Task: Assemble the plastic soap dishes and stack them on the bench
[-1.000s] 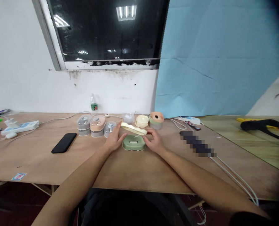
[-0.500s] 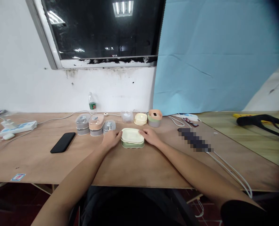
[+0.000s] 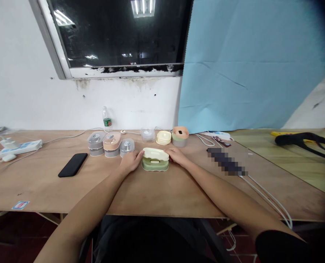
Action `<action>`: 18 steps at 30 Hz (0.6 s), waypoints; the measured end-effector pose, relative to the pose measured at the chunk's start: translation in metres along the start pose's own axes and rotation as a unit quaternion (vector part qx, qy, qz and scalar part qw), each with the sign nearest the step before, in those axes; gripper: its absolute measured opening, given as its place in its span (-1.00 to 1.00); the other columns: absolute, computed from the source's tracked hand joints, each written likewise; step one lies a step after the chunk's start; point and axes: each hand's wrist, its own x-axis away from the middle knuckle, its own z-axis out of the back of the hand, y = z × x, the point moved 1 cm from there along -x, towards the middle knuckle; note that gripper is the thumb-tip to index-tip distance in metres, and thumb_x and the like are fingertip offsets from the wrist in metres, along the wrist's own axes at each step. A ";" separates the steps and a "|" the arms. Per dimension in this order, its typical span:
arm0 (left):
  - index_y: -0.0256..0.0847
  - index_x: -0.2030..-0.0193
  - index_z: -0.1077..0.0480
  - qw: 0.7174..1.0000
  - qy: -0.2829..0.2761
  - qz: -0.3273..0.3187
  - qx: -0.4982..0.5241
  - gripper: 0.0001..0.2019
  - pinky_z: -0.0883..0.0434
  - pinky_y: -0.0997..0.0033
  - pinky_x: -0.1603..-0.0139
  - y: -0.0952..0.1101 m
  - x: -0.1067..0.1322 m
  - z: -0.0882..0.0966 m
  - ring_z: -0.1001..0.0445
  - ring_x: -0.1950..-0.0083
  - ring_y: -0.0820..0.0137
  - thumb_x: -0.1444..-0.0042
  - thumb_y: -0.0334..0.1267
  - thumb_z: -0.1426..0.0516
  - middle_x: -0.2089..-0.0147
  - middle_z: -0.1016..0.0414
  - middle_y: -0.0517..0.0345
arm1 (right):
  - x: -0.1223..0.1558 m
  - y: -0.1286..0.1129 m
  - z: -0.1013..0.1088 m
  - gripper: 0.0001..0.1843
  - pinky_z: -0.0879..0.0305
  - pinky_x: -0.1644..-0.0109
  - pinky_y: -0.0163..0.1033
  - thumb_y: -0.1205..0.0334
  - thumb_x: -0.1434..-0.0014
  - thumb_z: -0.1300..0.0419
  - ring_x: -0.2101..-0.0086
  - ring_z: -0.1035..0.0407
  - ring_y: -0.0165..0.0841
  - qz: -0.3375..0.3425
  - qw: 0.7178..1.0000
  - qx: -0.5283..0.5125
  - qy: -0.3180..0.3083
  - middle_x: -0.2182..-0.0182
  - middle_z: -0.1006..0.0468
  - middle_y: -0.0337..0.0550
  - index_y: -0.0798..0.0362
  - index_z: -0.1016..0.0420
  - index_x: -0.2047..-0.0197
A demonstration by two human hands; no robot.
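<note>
Directly in front of me is a green rectangular box (image 3: pixel 155 167) with a wavy lower rim, standing on the table. A cream lid (image 3: pixel 156 153) is tipped over it, its front edge raised so that a slot-like pale opening shows below. My left hand (image 3: pixel 130 161) is closed on the lid's left end, thumb along the side. At the right end, my right hand (image 3: pixel 176 156) grips the lid with thumb and fingers. The fingertips behind the lid are hidden.
Grey round-cornered containers (image 3: pixel 96 143), a peach-lidded one (image 3: pixel 112 144) and a clear-lidded one (image 3: pixel 127 147) stand left. Behind are a clear tub (image 3: pixel 148 134), cream lids (image 3: pixel 163 137), a peach-and-green box (image 3: pixel 180 136) and a bottle (image 3: pixel 107 119). A phone (image 3: pixel 73 165) lies left.
The cream lid has gone from lying flat over the green box to tilted, its front edge up. Both hands have shifted slightly with it.
</note>
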 end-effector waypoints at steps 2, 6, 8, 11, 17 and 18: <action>-0.20 0.27 -0.46 1.000 0.003 -0.003 0.013 -0.37 -0.27 0.38 0.28 0.000 0.000 -0.001 -0.47 0.24 0.27 -0.26 0.18 0.27 0.28 -0.54 0.01 | -0.005 0.001 0.001 -0.52 0.12 0.66 -0.34 -0.18 -0.14 -0.02 0.75 -0.03 -0.48 -0.064 0.994 -0.069 0.050 0.76 -0.28 -0.31 0.06 -0.38 0.50; -0.15 0.07 -0.44 0.998 -0.034 -0.038 0.031 -0.48 -0.28 0.40 0.29 0.000 0.001 -0.007 -0.49 0.23 0.28 -0.24 0.16 0.15 0.25 -0.56 0.07 | -0.009 0.001 -0.002 -0.39 0.11 0.67 -0.34 -0.26 -0.18 0.12 0.77 -0.03 -0.46 -0.054 0.993 -0.087 0.059 0.77 -0.29 -0.31 0.08 -0.50 0.27; -0.14 -0.01 -0.40 0.998 -0.044 -0.046 0.026 -0.51 -0.28 0.42 0.32 0.000 0.002 -0.009 -0.49 0.25 0.28 -0.21 0.15 0.09 0.28 -0.56 0.10 | -0.008 0.001 -0.006 -0.40 0.02 0.61 -0.34 -0.26 -0.17 0.07 0.70 -0.13 -0.44 0.017 0.998 -0.030 0.043 0.74 -0.32 -0.29 0.09 -0.52 0.33; -0.15 -0.05 -0.37 0.998 -0.050 -0.047 0.013 -0.53 -0.29 0.42 0.32 -0.001 0.001 -0.012 -0.50 0.25 0.27 -0.19 0.12 0.05 0.27 -0.56 0.10 | -0.004 0.001 -0.010 -0.47 -0.04 0.51 -0.34 -0.20 -0.15 -0.01 0.58 -0.22 -0.41 0.114 0.992 0.049 0.031 0.64 -0.39 -0.25 0.08 -0.46 0.52; -0.17 -0.11 -0.34 0.998 -0.060 -0.024 -0.023 -0.60 -0.34 0.35 0.18 -0.004 -0.001 -0.014 -0.50 0.11 0.20 -0.20 -0.11 0.06 0.13 -0.56 0.01 | -0.005 -0.014 -0.012 -0.56 -0.07 0.43 -0.32 -0.09 -0.20 0.00 0.51 -0.25 -0.38 0.170 0.975 0.097 0.106 0.56 -0.44 -0.24 0.06 -0.46 0.44; -0.18 -0.11 -0.35 0.997 -0.062 -0.022 -0.027 -0.60 -0.34 0.34 0.15 -0.005 -0.001 -0.014 -0.50 0.08 0.19 -0.19 -0.15 0.06 0.10 -0.55 -0.01 | -0.006 -0.018 -0.012 -0.59 -0.08 0.41 -0.32 -0.09 -0.20 0.00 0.49 -0.27 -0.37 0.175 0.972 0.097 0.121 0.53 -0.46 -0.23 0.05 -0.47 0.38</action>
